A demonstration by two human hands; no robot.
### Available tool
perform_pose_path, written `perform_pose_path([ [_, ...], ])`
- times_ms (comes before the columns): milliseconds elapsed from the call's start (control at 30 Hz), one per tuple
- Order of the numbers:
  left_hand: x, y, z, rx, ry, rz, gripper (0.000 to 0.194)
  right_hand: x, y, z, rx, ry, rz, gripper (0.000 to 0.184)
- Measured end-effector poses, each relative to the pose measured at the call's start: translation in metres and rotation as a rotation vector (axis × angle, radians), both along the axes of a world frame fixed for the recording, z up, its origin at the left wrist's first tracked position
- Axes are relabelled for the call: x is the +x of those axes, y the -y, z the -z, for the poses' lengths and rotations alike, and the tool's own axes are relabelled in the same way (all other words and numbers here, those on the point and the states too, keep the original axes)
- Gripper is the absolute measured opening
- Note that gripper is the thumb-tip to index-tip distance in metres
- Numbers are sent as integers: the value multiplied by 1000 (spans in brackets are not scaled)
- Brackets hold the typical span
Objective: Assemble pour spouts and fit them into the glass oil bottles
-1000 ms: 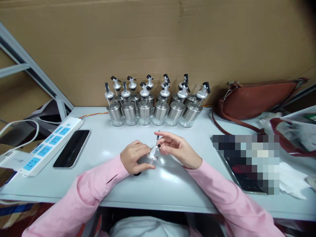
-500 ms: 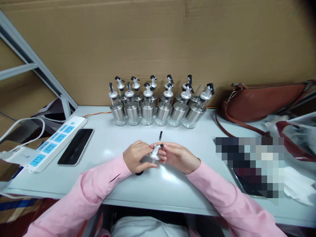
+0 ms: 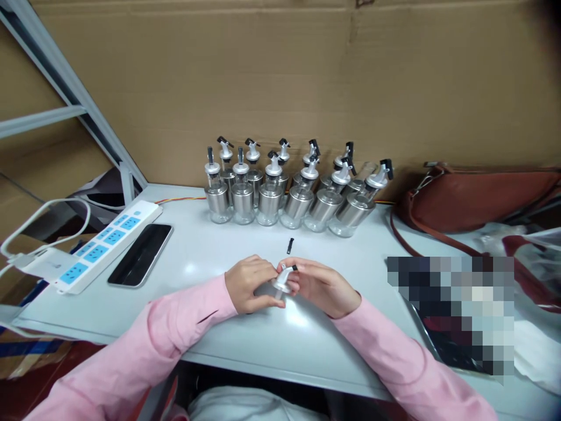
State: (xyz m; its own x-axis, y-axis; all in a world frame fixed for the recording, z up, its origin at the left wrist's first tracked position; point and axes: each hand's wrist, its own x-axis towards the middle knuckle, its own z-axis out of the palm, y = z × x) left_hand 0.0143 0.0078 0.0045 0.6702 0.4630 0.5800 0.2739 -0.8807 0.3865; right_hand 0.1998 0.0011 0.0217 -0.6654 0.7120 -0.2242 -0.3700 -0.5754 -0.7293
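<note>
Between my hands, just over the table near its front, is a silver pour spout [image 3: 283, 283] with a black tip and a clear lower stem. My left hand [image 3: 249, 285] grips it from the left, thumb low and fingers behind. My right hand [image 3: 328, 286] has its fingertips curled against the spout's right and back side; their exact contact is partly hidden. A small black lever piece [image 3: 290, 245] lies on the table just beyond my hands. Two rows of glass bottles with steel sleeves [image 3: 269, 200] stand farther back, most topped with similar spouts and black levers.
On the left of the table [image 3: 193, 251] lie a white power strip [image 3: 107, 248] with cables and a phone [image 3: 140, 255]. A brown bag [image 3: 477, 199] sits at the back right, near a blurred-out item and white tissue [image 3: 537, 354]. Cardboard [image 3: 263, 70] stands behind.
The camera view has shifted slightly, so the scene sits a little farther right. Both hands stay around the spout. A black round thing under my left hand no longer shows.
</note>
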Motion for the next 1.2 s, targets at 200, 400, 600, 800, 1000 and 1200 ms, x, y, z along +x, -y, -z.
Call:
perform_pose_path([
  [200, -1, 0, -1, -56, -6, 11, 42, 0, 2, -3, 51, 34, 29, 26],
  [400, -2, -1, 1, -126, -41, 18, 43, 0, 2, -4, 60, 49, 27, 26],
  [600, -22, -8, -12, -548, -368, 22, 69, 1, 0, -8, 86, 35, 201, 15],
  [800, -17, -1, -14, -596, -427, -38, 67, -1, -6, 6, 181, 249, 298, 24],
  [1000, -3, 5, -2, -394, -395, -47, 24, -1, -3, 12, 663, 613, 94, 22],
  [1200, -9, -1, -6, -393, -386, -106, 43, 9, -1, 3, 1042, 923, -39, 44],
])
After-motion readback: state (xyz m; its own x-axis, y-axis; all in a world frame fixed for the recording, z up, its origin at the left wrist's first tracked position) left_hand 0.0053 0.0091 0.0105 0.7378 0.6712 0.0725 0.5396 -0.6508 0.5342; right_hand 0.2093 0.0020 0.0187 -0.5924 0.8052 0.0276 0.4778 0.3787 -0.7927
